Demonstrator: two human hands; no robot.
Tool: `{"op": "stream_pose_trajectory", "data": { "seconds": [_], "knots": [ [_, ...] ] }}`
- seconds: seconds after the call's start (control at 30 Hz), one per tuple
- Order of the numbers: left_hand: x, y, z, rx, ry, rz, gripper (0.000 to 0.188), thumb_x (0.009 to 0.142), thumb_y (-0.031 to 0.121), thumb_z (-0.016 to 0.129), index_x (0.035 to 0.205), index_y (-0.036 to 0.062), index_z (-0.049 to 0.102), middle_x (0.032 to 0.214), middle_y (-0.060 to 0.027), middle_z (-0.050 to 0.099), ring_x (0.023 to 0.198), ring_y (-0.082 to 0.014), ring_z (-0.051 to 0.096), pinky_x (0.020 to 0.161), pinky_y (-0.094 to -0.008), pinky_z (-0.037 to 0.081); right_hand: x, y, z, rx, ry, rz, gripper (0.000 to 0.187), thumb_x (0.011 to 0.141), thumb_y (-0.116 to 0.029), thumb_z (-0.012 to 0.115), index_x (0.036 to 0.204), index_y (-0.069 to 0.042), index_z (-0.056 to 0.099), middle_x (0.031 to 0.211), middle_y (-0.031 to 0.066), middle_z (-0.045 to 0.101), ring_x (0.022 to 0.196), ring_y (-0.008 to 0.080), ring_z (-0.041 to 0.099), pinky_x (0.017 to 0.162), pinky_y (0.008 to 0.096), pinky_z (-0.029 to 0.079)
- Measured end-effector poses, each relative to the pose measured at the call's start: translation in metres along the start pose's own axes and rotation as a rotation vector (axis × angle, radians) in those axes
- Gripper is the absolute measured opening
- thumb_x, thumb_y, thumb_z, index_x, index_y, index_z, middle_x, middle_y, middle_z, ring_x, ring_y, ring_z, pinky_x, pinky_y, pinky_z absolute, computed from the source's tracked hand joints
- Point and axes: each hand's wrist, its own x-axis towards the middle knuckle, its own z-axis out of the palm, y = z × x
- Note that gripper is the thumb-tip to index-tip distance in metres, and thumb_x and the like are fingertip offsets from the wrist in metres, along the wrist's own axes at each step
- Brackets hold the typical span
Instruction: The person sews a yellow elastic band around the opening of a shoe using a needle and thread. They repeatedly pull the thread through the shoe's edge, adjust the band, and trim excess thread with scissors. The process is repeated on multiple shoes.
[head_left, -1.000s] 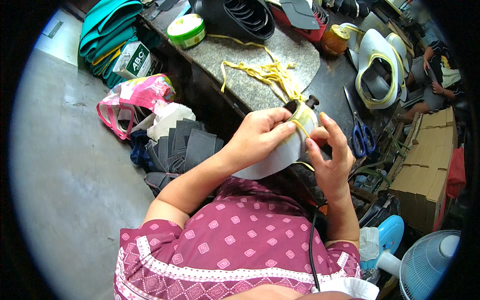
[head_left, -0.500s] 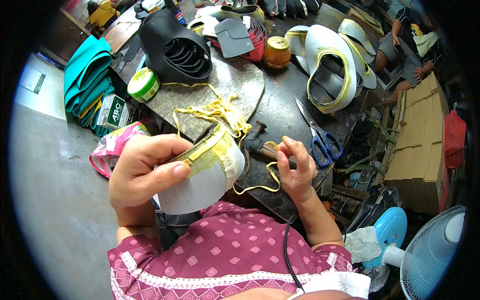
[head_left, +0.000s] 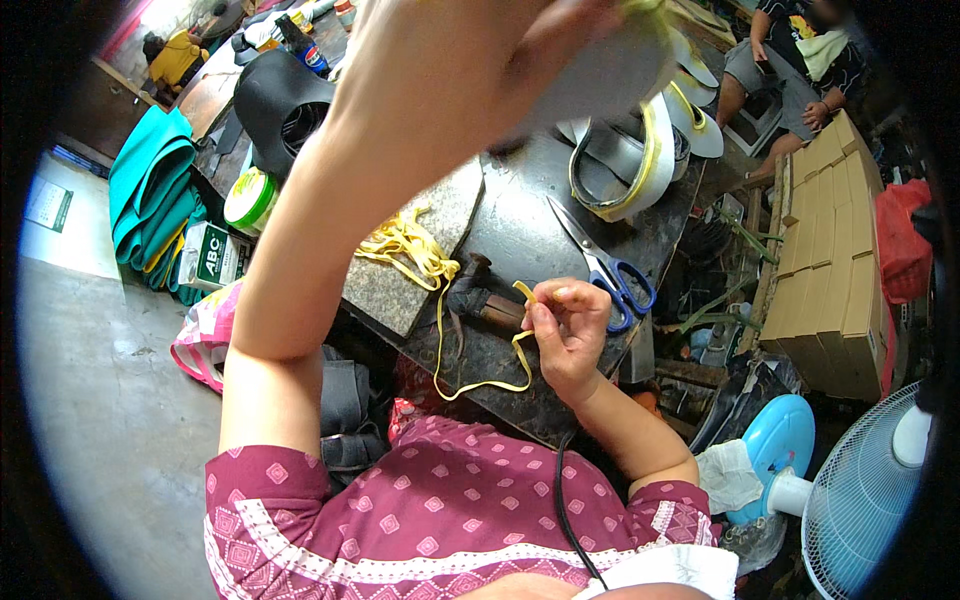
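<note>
My left hand, raised high across the table and blurred, is closed on a white curved piece, which looks like a shoe upper. A bit of yellow shows at the piece's top edge, and my arm and the frame's edge hide much else of it. Between the thumb and fingers of my right hand is pinched the end of a thin yellow strip. The strip loops down over the table's front edge and runs back to a tangled yellow heap on a grey stone slab.
Scissors with blue handles lie just beyond my right hand, beside a hammer. More white curved pieces stand farther back. At left are a green-white tub and folded teal cloth. A fan stands right; a person sits behind.
My left hand has swung up and to the right with the white piece, away from my lap. My right hand has shifted slightly left, still pinching the yellow strip. The view has shifted a little.
</note>
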Motion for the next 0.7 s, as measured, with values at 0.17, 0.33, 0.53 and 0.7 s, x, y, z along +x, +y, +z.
{"op": "stream_pose_trajectory", "data": {
  "seconds": [0.17,0.33,0.53,0.7],
  "knots": [
    [0.051,-0.025,0.089,-0.424,0.34,0.324,0.016,0.087,0.008,0.063,0.103,0.0073,0.064,0.091,-0.0115,0.068,0.078,-0.0259,0.068,0.066,-0.035,0.054,0.0,0.0,-0.001,-0.038,-0.034,-0.026,0.038,0.091,0.013,0.049,0.117,-0.01,0.036,0.101,0.014,0.053,0.073,0.0132,0.054,0.066,0.0249,0.05],
    [0.013,-0.042,0.194,-0.083,-0.39,0.196,0.016,0.084,0.026,0.067,0.099,0.0191,0.07,0.093,-0.0057,0.069,0.093,-0.0289,0.063,0.083,-0.0441,0.051,0.001,0.004,0.001,-0.065,0.011,-0.053,0.032,0.09,0.011,0.054,0.113,-0.006,0.04,0.098,0.0131,0.056,0.07,0.0121,0.056,0.063,0.0245,0.049],
    [-0.02,-0.041,0.234,-0.145,-0.274,0.076,0.032,0.085,0.024,0.067,0.115,0.0121,0.065,0.113,-0.0107,0.065,0.111,-0.0315,0.058,0.097,-0.0434,0.044,-0.003,0.01,0.002,-0.077,0.045,-0.028,0.029,0.09,0.008,0.057,0.112,-0.005,0.042,0.096,0.0127,0.059,0.068,0.012,0.058,0.062,0.024,0.049],
    [-0.019,-0.032,0.22,0.092,-0.383,0.084,0.046,0.079,0.032,0.072,0.121,0.0138,0.063,0.118,-0.0082,0.064,0.119,-0.0284,0.055,0.098,-0.0433,0.046,-0.005,0.009,0.001,-0.076,0.017,0.027,0.031,0.091,0.009,0.056,0.115,-0.004,0.042,0.101,0.011,0.056,0.077,0.0128,0.057,0.071,0.0243,0.05]
  ]
}}
